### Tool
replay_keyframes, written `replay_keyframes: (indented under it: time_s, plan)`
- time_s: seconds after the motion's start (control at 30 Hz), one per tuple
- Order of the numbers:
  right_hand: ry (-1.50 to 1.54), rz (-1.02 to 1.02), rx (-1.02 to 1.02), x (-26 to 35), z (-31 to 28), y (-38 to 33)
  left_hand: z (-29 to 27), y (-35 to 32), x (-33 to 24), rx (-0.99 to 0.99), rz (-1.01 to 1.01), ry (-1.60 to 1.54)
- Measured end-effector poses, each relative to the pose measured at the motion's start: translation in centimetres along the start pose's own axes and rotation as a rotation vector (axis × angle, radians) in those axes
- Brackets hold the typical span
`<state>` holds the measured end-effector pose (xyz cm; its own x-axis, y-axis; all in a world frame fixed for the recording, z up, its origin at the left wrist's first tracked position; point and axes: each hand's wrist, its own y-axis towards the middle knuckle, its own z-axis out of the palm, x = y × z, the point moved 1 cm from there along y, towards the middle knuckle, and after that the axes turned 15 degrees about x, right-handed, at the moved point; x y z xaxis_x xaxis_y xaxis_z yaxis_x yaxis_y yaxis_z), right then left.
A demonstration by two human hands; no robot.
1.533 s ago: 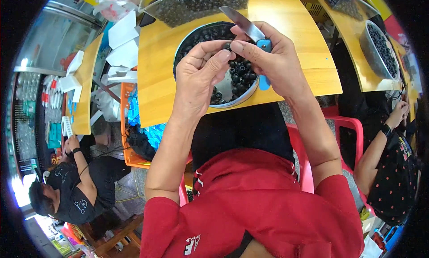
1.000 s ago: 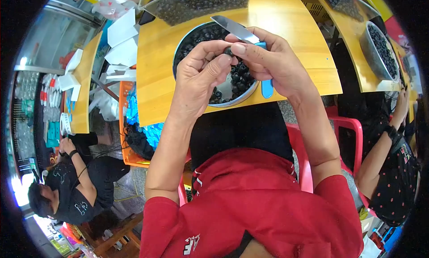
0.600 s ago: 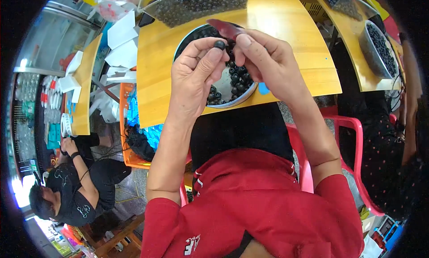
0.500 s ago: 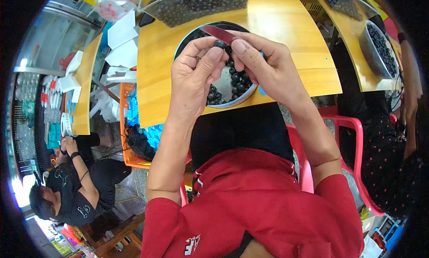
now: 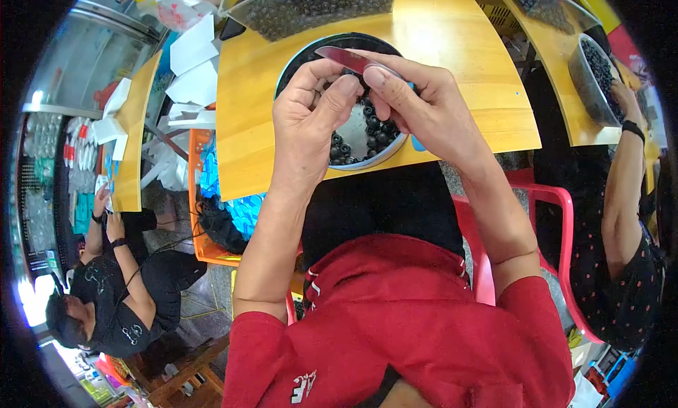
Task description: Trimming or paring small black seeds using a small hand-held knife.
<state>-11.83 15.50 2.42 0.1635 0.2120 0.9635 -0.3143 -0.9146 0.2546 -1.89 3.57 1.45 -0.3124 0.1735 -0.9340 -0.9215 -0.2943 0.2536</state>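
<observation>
Two hands meet over one bowl; list runs big to small:
- Yellow wooden table (image 5: 452, 90): smooth top, edges bowed by the lens. A clear tray of dark fruit (image 5: 311, 5) sits at its far edge.
- Round metal bowl (image 5: 385, 150): shiny floor partly bare, small dark round fruits (image 5: 353, 136) piled inside, directly beneath both hands.
- Left hand (image 5: 307, 118): fingers curled narrow, thumb pressed to fingertips as if pinching one fruit; the fruit itself is hidden, so I cannot tell for certain.
- Right hand (image 5: 431, 108): closed around a small knife, blue handle end poking out below the palm.
- Knife blade (image 5: 346, 57): thin, flat, reddish sheen, long axis running right-to-left, tip pointing at the left fingertips and almost touching them. Pinch lies just left of the blade; the left hand is the nearer one.
</observation>
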Motion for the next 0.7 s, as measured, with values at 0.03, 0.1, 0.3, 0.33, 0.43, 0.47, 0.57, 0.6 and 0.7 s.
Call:
replay_keyframes:
  time_s: [0.03,0.1,0.3,0.33,0.43,0.47,0.57,0.6,0.7]
  plan:
    - [0.005,0.006,0.019,0.07,-0.11,-0.03,0.01,-0.03,0.0,-0.008,-0.004,0.0]
    - [0.031,0.003,0.018,-0.11,-0.29,-0.08,-0.05,0.02,0.13,-0.001,0.004,-0.013]
    - [0.104,0.064,0.034,-0.04,-0.64,-0.09,-0.08,-0.02,0.08,0.007,0.016,-0.019]
    - [0.126,0.089,0.038,0.11,-0.61,-0.14,-0.09,0.0,0.08,0.015,0.019,-0.013]
    - [0.145,0.081,0.027,0.63,-0.35,-0.33,0.22,-0.03,-0.01,-0.018,0.001,-0.01]
    - [0.145,0.081,0.026,0.61,-0.2,-0.34,0.22,-0.01,0.02,-0.017,0.001,-0.01]
    - [0.138,0.044,0.011,0.4,0.08,-0.29,0.2,0.05,0.09,-0.014,0.015,0.007]
    - [0.143,0.049,0.03,0.33,0.06,-0.23,0.22,0.03,0.11,-0.017,0.019,-0.001]
    - [0.164,0.055,0.053,0.56,0.05,-0.23,0.18,-0.06,0.31,-0.021,0.045,-0.046]
